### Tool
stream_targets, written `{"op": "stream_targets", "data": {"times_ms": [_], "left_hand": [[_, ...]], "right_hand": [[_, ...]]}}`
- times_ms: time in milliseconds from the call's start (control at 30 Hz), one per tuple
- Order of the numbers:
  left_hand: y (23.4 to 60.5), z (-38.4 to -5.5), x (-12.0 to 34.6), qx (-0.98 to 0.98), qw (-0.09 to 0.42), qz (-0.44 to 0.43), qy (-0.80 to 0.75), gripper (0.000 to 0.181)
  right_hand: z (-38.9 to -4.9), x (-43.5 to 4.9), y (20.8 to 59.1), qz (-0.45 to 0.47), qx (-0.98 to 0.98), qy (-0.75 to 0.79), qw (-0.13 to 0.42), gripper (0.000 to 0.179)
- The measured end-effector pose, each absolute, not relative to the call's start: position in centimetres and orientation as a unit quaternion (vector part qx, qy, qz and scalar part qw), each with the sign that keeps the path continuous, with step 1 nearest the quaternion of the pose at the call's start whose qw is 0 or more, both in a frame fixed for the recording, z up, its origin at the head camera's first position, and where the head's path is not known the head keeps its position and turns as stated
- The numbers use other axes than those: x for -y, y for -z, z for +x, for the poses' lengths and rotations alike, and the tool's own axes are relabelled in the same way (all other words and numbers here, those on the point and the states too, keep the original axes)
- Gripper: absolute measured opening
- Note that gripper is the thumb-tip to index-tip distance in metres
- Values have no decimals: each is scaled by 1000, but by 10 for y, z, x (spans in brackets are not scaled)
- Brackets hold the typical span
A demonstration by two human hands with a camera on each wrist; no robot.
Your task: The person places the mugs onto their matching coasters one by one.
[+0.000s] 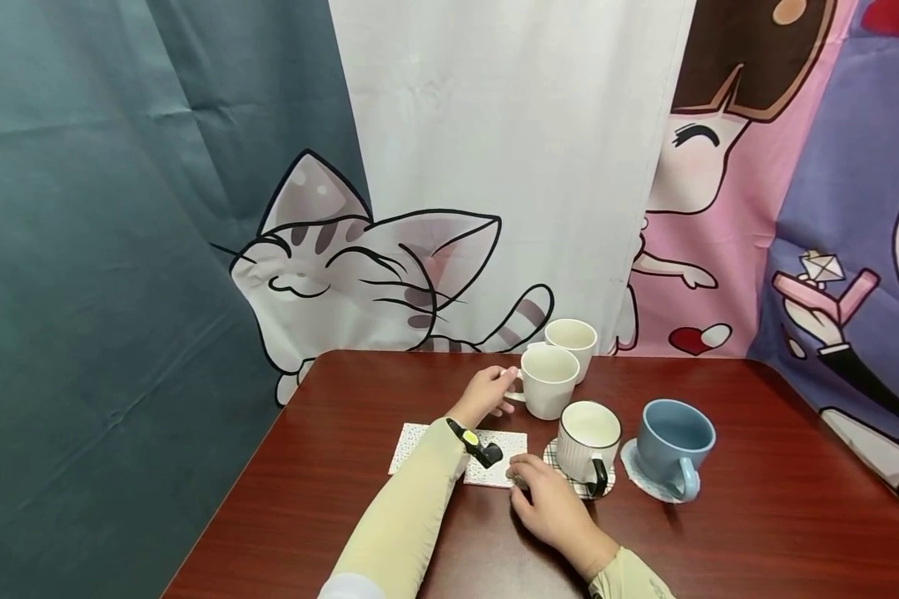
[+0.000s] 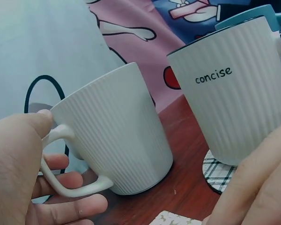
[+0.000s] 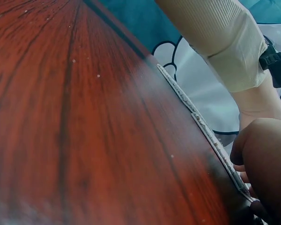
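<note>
My left hand (image 1: 487, 393) holds a white ribbed mug (image 1: 548, 383) by its handle, the thumb near the top and the fingers curled behind the handle. Just behind this mug stands another white mug (image 1: 580, 341). My right hand (image 1: 550, 503) has its relaxed fingers at the right edge of a speckled square coaster (image 1: 487, 474); in the right wrist view fingertips touch that edge. To its right, a white mug with a black rim and handle (image 1: 586, 428) sits on a round plaid coaster (image 1: 550, 456); the left wrist view shows "concise" written on it.
A blue mug (image 1: 670, 441) stands on a light blue coaster (image 1: 637, 470) at the right. A second speckled square coaster (image 1: 407, 445) lies partly under my left forearm. Behind the dark red wooden table (image 1: 307, 499) hangs a printed curtain (image 1: 509, 125).
</note>
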State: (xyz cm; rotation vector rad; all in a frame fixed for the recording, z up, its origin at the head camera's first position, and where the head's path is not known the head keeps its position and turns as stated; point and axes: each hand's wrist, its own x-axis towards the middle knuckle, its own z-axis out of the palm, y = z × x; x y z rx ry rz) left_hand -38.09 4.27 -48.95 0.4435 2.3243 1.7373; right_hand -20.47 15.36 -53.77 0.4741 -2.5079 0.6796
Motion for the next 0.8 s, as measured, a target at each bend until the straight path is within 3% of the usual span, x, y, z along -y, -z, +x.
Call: {"op": "stream_targets", "data": {"times_ms": [267, 633, 800], "left_hand": [[487, -371, -44, -788, 131, 135, -586, 45], [477, -357, -46, -697, 312, 154, -627, 46], [478, -353, -46, -646, 344, 137, -668, 39]], "right_hand": [[-204, -154, 539, 170, 921, -254, 239, 19], [-203, -156, 541, 179, 917, -255, 247, 20], [-203, -156, 541, 184, 915, -257, 250, 20]]}}
